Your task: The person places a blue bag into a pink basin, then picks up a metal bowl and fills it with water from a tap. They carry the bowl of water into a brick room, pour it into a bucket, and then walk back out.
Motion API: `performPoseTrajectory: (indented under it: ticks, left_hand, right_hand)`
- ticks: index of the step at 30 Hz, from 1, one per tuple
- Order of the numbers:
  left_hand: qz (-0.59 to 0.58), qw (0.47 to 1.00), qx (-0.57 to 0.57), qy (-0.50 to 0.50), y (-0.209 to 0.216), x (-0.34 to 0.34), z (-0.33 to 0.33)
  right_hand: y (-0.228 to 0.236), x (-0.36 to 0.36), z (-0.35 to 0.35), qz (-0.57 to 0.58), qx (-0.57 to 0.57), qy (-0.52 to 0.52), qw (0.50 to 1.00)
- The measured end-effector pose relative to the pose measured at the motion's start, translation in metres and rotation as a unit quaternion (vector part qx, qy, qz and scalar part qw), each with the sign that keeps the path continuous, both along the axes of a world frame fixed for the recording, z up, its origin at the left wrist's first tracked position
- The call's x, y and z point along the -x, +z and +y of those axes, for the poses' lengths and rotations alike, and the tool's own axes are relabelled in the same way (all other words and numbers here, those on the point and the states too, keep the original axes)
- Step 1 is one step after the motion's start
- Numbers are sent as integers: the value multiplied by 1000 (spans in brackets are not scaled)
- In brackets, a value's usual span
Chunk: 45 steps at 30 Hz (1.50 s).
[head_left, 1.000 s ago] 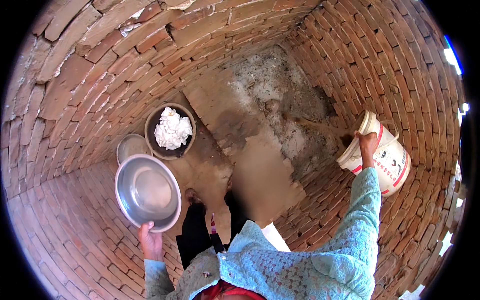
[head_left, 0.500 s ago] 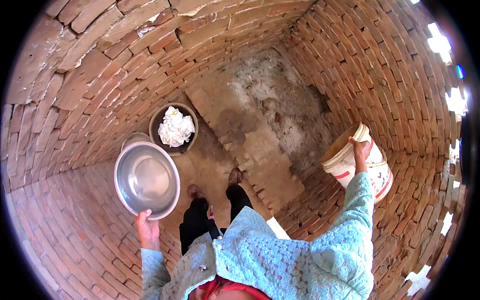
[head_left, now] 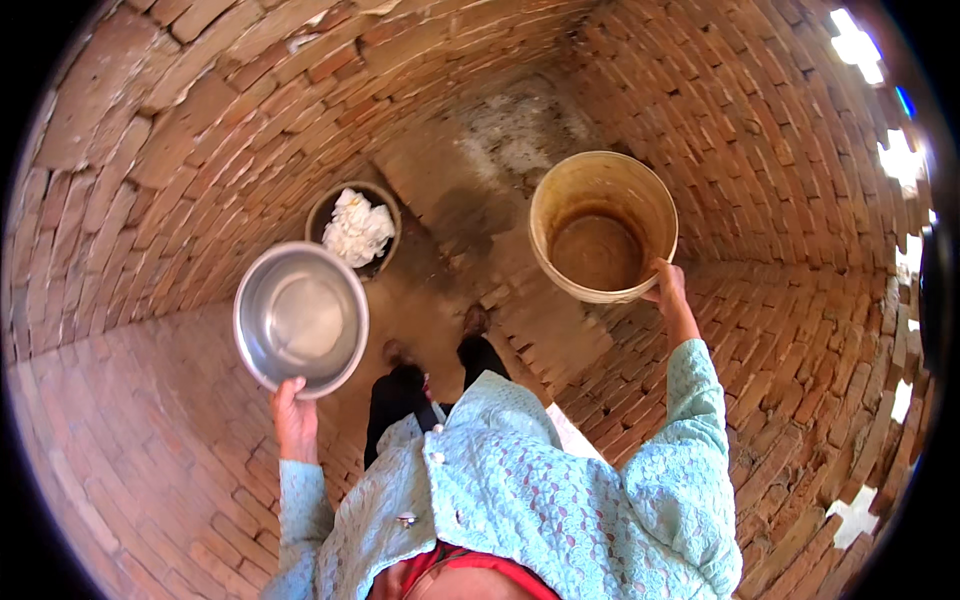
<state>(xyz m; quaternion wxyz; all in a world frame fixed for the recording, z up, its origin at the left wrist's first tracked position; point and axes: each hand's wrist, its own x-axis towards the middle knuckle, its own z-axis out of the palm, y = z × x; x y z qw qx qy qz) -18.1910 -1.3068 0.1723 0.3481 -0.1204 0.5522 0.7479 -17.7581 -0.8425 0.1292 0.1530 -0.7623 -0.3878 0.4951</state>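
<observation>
My left hand grips the near rim of a shiny round metal basin, thumb over the edge. Nothing shows inside the basin. On the other side, my right hand is closed on the near right rim of a large plastic bucket. The bucket's mouth faces up toward me, and its inside is yellowish with a brown-stained bottom. Beyond the basin, on the floor, stands a dark round tub with a crumpled white bundle in it.
Brick walls close in on several sides, with bright gaps at the far right. A low raised ledge runs across the floor beside my feet. Greyish-white residue covers the floor toward the far corner.
The bucket has swung from the right toward the middle and tipped so its open mouth faces me. The basin has shifted slightly farther away, still in my left hand.
</observation>
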Motion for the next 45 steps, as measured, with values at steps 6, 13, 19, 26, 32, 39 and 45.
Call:
performPoseTrajectory:
  ticks: [6, 13, 19, 26, 32, 39, 45]
  left_hand:
    - [63, 997, 29, -33, 29, 6, 16]
    - [127, 988, 51, -76, 52, 6, 53]
    - [238, 969, 39, -57, 52, 7, 69]
    - [155, 987, 29, -45, 72, 15, 58]
    - [17, 998, -54, 9, 84, 11, 42]
    - [2, 997, -48, 58, 81, 16, -2]
    - [-2, 995, -45, 90, 81, 16, -23]
  right_hand:
    - [-19, 98, -81, 118, -11, 74, 990]
    - [-52, 139, -119, 131, 78, 187, 970]
    - [-42, 160, -151, 123, 119, 175, 970]
    - [-86, 147, -164, 228, 94, 228, 942]
    - [-83, 129, -186, 312, 98, 120, 937]
    - [-47, 86, -207, 429, 16, 7, 903]
    - [-78, 151, -132, 418, -52, 0, 907]
